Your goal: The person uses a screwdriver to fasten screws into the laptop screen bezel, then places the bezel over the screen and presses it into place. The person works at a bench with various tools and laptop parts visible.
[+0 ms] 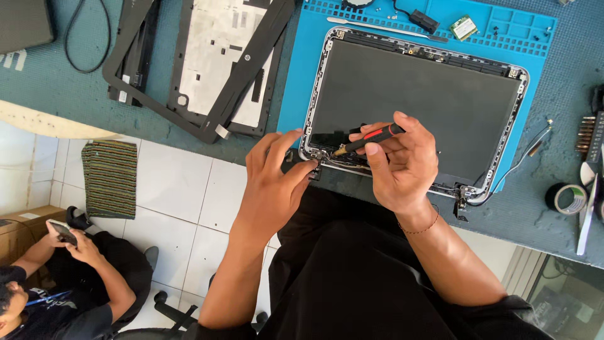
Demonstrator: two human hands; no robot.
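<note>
A laptop lid with its bare dark screen panel (415, 101) lies on a blue work mat (302, 75). My right hand (402, 164) holds a black and red screwdriver (371, 137), its tip down at the panel's near left corner by the hinge. My left hand (274, 182) rests on that same corner, fingers pressing the silver frame edge. A loose hinge and cable stick out at the near right corner (462, 198).
A black screen bezel (207, 119) and another laptop part lie left on the teal desk cover. Tape roll (566, 198) and a bit set (588, 135) sit right. Small parts lie on the mat's far edge. Another person (69, 277) sits on the floor below left, holding a phone.
</note>
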